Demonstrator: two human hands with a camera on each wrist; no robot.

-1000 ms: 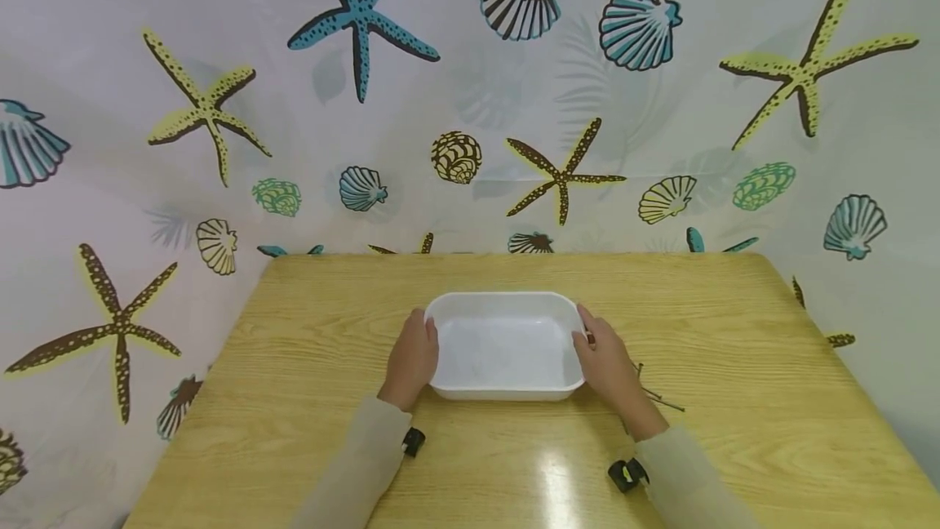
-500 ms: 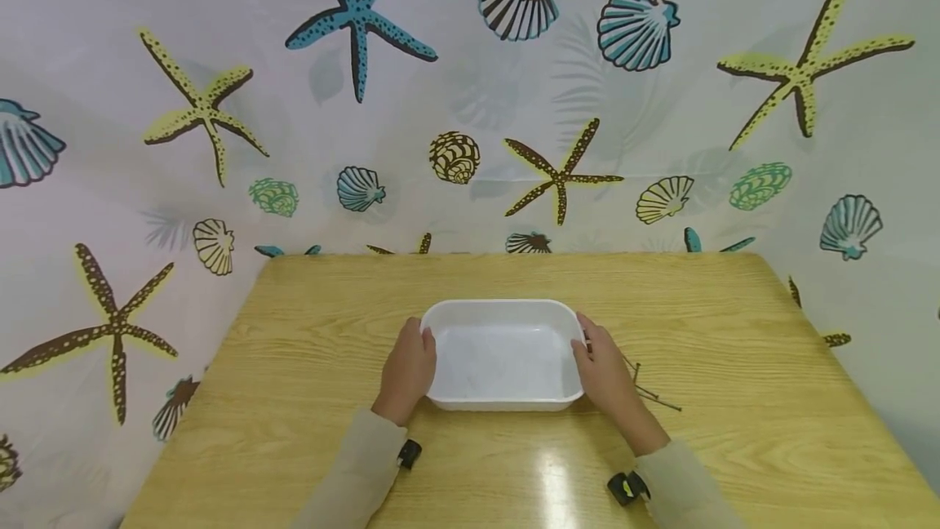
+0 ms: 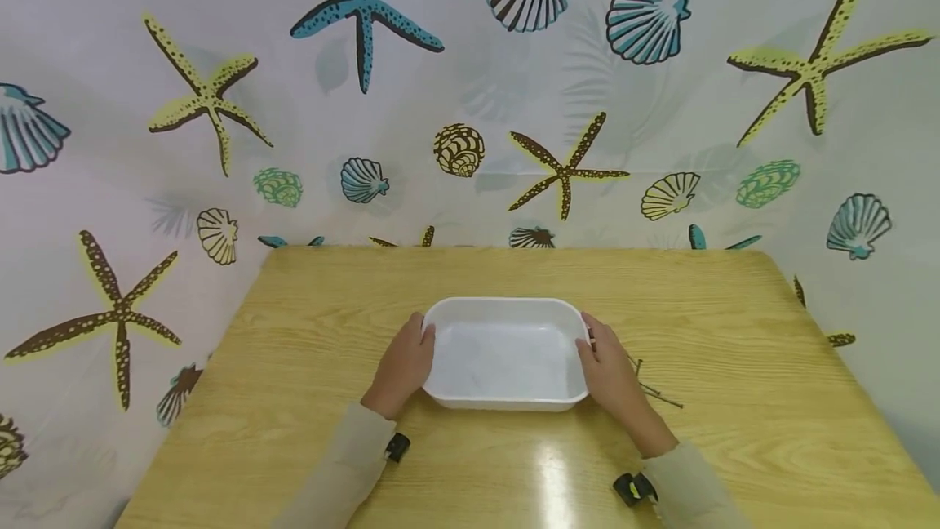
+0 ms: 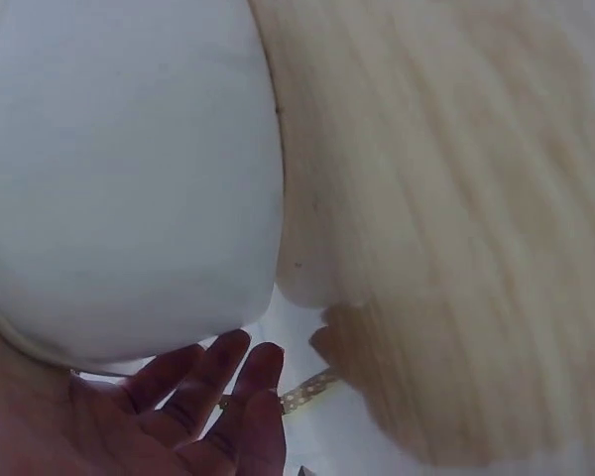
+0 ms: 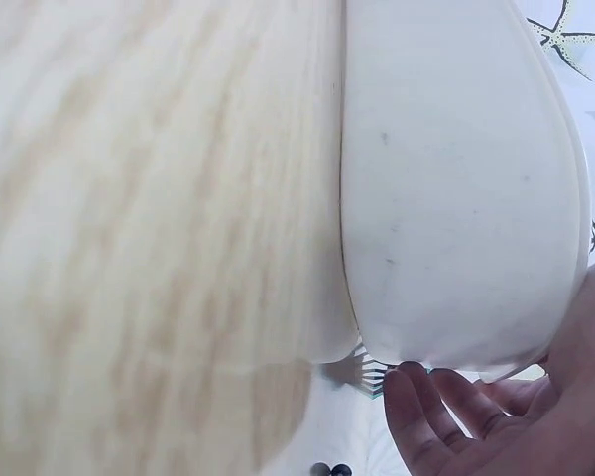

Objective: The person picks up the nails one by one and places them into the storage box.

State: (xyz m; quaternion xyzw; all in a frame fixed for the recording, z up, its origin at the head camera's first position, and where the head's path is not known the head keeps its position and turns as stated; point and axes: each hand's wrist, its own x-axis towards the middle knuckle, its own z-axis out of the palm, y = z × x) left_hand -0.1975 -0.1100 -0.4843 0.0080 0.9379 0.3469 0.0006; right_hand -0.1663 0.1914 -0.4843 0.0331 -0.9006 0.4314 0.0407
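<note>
A white rectangular plastic tray [image 3: 505,404] with rounded corners sits on the wooden table, its inner floor showing in the head view. My left hand [image 3: 404,362] grips its left end, thumb over the rim and fingers outside. At the opposite end, my right hand [image 3: 611,370] pinches the rim in the same way. From the left wrist, the tray's outer wall [image 4: 129,178] fills the upper left, with fingertips of the left hand [image 4: 193,412] against its far side. The right wrist view likewise shows the wall [image 5: 456,178] and the right hand's curled fingers [image 5: 466,407].
Several thin dark nails or screws [image 3: 658,394] lie on the table [image 3: 734,333] just right of my right forearm, partly hidden by it. A pale curtain [image 3: 455,39] printed with starfish and shells hangs behind and beside the table. Both wrists carry small black camera mounts [image 3: 397,447].
Both hands have drawn the tray slightly toward me across the table, keeping their grip on its ends. The head view has tipped a little downward.
</note>
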